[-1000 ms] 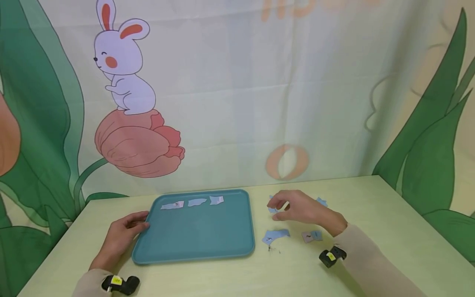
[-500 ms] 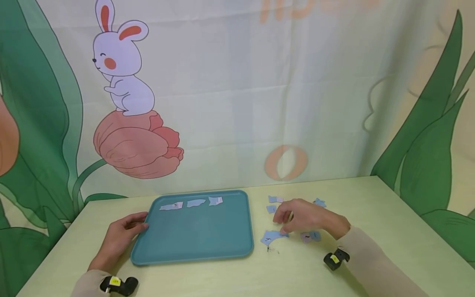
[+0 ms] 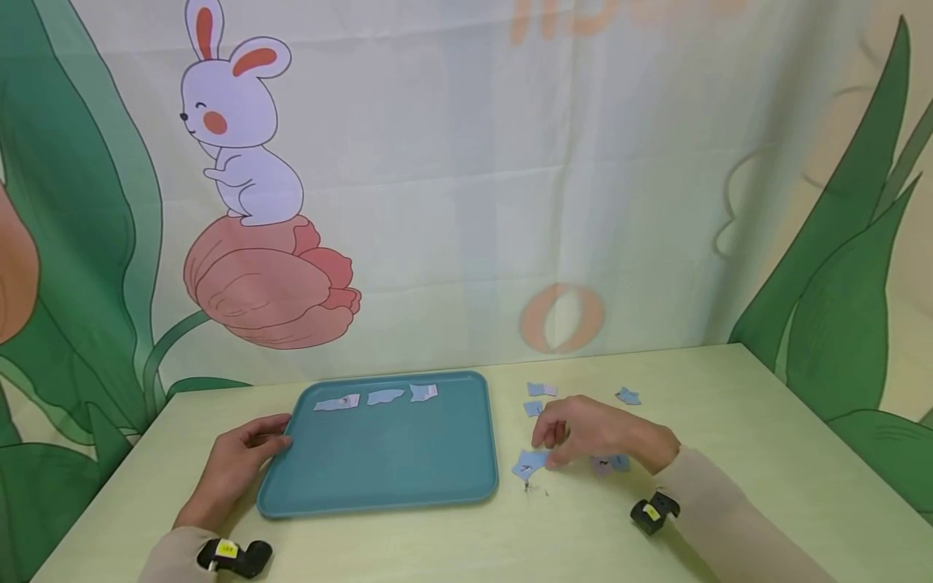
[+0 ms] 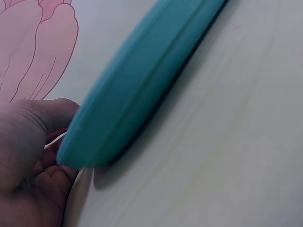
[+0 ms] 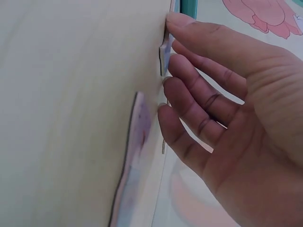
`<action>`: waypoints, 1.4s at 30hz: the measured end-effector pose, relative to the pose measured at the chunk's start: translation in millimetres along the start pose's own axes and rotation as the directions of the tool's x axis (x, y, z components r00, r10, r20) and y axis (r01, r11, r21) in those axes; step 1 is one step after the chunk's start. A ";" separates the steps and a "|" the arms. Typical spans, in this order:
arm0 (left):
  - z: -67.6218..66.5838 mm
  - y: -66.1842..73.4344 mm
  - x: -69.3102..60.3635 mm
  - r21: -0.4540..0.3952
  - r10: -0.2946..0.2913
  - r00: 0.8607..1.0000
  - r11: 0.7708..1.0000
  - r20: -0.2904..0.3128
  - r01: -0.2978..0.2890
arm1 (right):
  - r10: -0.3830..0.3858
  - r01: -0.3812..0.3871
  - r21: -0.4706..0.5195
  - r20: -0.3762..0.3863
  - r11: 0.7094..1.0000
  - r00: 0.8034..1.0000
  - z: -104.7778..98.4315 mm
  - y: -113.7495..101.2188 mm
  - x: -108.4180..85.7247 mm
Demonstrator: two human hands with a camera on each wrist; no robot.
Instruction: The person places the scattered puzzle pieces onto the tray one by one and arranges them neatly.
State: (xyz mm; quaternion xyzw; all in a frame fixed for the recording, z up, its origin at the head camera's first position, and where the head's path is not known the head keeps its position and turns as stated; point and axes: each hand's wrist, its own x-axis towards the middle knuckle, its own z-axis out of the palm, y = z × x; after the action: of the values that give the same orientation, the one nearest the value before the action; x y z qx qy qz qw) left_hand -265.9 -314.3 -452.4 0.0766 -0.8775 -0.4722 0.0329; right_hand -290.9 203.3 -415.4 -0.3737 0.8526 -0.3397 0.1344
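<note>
A teal tray holds three torn-edged paper-like pieces in a row along its far side. My left hand grips the tray's left edge, thumb and fingers around the rim. My right hand is over the table right of the tray, its thumb and fingertips at a larger blue piece. In the right wrist view the thumb of the hand touches that piece, with the fingers bent beside it; whether they pinch it cannot be told.
More pieces lie on the table: a blue-pink one, a small blue one, one at the back right and one partly under my right wrist. Small dark bits lie near the blue piece. A printed curtain hangs behind.
My right hand has come down from beside the small blue piece toward the larger blue piece, uncovering the upper pieces. My left hand stays on the tray.
</note>
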 end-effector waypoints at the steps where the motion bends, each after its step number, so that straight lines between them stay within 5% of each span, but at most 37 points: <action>1: 0.1 -0.1 -0.2 -0.001 0.000 1.000 1.000 0.001 0.000 | -0.003 0.003 -0.001 0.000 1.000 1.000 0.5 0.2 0.0; 26: 0.6 -3.3 1.0 0.004 0.007 1.000 1.000 0.003 -0.007 | 0.053 -0.055 -0.053 -0.034 0.997 0.998 3.5 -1.7 0.6; 42: -1.3 -5.0 -0.1 0.023 0.044 0.999 0.999 0.005 -0.044 | -0.041 0.034 -0.061 -0.123 0.998 0.992 2.9 0.5 3.5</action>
State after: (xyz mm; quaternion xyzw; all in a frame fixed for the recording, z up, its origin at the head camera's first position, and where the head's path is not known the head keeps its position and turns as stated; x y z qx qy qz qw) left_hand -265.1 -318.2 -455.9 0.0567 -0.8845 -0.4613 0.0402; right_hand -292.2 199.6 -417.7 -0.3717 0.8617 -0.3394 0.0635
